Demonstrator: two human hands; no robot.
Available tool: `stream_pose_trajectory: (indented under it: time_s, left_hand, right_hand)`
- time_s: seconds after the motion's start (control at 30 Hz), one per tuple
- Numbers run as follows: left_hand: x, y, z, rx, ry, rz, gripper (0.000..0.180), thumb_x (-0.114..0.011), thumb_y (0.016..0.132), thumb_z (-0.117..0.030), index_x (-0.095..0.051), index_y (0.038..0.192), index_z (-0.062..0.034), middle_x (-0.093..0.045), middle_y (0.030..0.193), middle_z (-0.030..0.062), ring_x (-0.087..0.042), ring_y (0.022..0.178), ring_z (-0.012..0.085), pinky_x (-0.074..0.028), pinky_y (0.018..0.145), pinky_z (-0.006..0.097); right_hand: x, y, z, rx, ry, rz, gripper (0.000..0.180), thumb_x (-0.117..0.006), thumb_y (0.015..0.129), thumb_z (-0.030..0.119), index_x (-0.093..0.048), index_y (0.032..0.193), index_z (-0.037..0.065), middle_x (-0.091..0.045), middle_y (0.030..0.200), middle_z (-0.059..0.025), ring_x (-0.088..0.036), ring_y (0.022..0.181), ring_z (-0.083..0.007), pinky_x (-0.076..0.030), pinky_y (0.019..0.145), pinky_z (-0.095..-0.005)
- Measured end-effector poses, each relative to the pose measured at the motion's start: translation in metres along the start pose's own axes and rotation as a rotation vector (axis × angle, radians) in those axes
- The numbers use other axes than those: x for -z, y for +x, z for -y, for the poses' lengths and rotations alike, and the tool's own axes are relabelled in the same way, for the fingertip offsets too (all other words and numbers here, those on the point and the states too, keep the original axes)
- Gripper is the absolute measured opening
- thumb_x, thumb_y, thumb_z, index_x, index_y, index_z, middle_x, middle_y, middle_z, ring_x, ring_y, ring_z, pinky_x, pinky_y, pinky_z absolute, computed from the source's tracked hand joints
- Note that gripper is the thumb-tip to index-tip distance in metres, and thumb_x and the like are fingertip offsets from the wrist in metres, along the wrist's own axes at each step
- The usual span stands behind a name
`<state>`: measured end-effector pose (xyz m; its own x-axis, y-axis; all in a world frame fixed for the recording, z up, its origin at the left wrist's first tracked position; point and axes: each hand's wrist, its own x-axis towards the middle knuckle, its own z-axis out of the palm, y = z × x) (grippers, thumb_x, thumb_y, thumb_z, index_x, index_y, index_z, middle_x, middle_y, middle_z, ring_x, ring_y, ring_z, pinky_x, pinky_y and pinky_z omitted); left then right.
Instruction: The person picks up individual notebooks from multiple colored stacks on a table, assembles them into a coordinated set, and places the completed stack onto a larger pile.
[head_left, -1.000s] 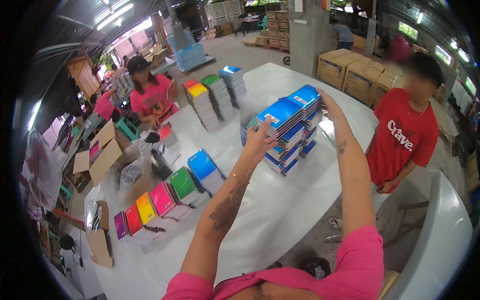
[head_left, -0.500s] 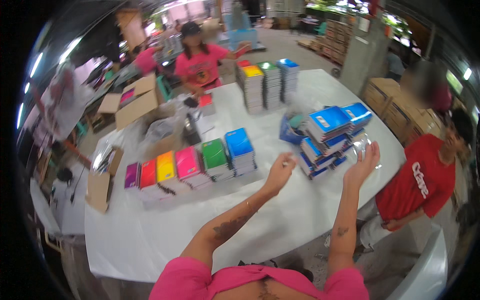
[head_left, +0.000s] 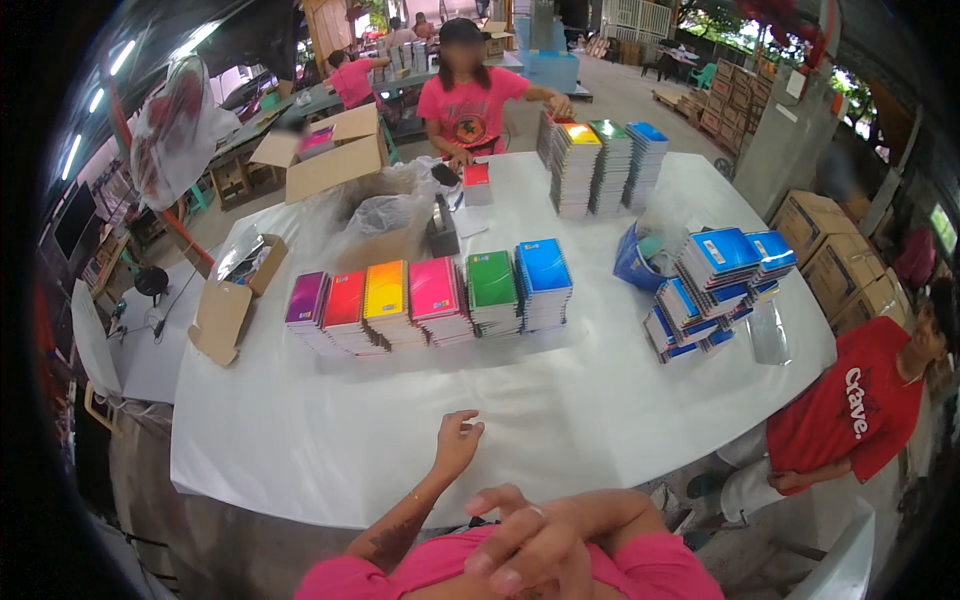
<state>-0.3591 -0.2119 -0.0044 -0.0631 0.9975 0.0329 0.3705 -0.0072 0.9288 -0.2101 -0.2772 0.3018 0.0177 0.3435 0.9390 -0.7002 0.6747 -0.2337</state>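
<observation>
My left hand point(head_left: 459, 445) hovers over the near part of the white table point(head_left: 330, 430), fingers loosely bent and apart, holding nothing. Close to my chest is my right hand point(head_left: 532, 545), its fingers spread and slightly curled around nothing. Beyond my left hand stands a row of spiral notebook stacks: purple point(head_left: 305, 300), red point(head_left: 345, 300), yellow point(head_left: 387, 290), pink point(head_left: 434, 288), green point(head_left: 491, 280) and blue point(head_left: 545, 268). More blue notebooks point(head_left: 720, 250) are piled crosswise at the right. Neither hand touches any notebook.
Taller notebook stacks point(head_left: 577, 165) stand at the far side, where a person in pink point(head_left: 470, 110) reaches toward them. A blue bin point(head_left: 640, 258) sits beside the crosswise pile. Open cartons point(head_left: 335, 165) are at the left. A person in red point(head_left: 845, 410) is at the right edge.
My right hand has come back from beside the blue pile to my chest. My left hand has drawn back toward me and left. The view has shifted, and the scene looks sharper.
</observation>
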Motion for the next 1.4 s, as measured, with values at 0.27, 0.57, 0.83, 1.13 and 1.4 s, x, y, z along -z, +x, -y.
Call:
stream_pose_trajectory:
  time_s: [0.27, 0.57, 0.83, 1.13, 1.4]
  left_hand:
    - [0.058, -0.027, 0.023, 0.096, -0.031, -0.072, 0.032, -0.069, 0.089, -0.017, -0.065, 0.117, -0.0030, -0.055, 0.116, 0.0163, -0.066, 0.092, 0.0236, -0.056, 0.079, 0.035]
    - [0.106, -0.039, 0.053, 0.092, -0.044, 0.019, 0.031, -0.068, 0.089, -0.018, -0.066, 0.116, -0.0038, -0.055, 0.117, 0.0172, -0.066, 0.092, 0.0248, -0.057, 0.080, 0.036]
    - [0.151, -0.044, 0.075, 0.096, -0.081, 0.063, 0.030, -0.068, 0.088, -0.018, -0.067, 0.116, -0.0055, -0.057, 0.115, 0.0165, -0.066, 0.095, 0.0259, -0.057, 0.080, 0.036]
    - [0.214, -0.071, 0.085, 0.317, -0.170, 0.086, 0.034, -0.063, 0.095, -0.027, -0.066, 0.110, 0.0024, -0.065, 0.111, 0.0147, -0.063, 0.093, 0.0211, -0.050, 0.082, 0.034]
    - [0.303, -0.202, 0.111, 0.569, 0.010, 0.570, 0.052, -0.053, 0.098, -0.044, -0.069, 0.105, 0.0050, -0.070, 0.088, 0.0186, -0.066, 0.083, 0.0241, -0.050, 0.080, 0.037]
  right_hand:
    - [-0.059, -0.004, -0.047, 0.000, 0.144, -0.018, 0.037, -0.055, 0.099, 0.034, -0.059, 0.131, 0.015, -0.056, 0.130, -0.0139, -0.052, 0.119, -0.0319, -0.037, 0.101, -0.0516]
    - [-0.144, -0.016, -0.105, 0.081, 0.229, -0.152, 0.035, -0.057, 0.098, 0.038, -0.065, 0.127, 0.020, -0.060, 0.126, -0.0147, -0.054, 0.114, -0.0357, -0.038, 0.097, -0.0549]
    - [-0.126, -0.064, -0.128, -0.222, -0.025, 0.306, 0.046, -0.067, 0.092, 0.031, -0.057, 0.129, 0.005, -0.057, 0.124, -0.0123, -0.059, 0.110, -0.0286, -0.031, 0.110, -0.0571]
    - [-0.052, -0.208, -0.127, -1.348, -0.598, 0.563, 0.050, -0.049, 0.102, 0.040, -0.052, 0.138, 0.005, -0.057, 0.128, -0.0186, -0.055, 0.115, -0.0370, -0.043, 0.099, -0.0415]
    - [0.007, -0.446, 0.027, -2.237, -0.253, 0.288, 0.064, -0.039, 0.102, 0.055, -0.060, 0.131, 0.001, -0.065, 0.123, -0.0198, -0.061, 0.110, -0.0304, -0.044, 0.100, -0.0394]
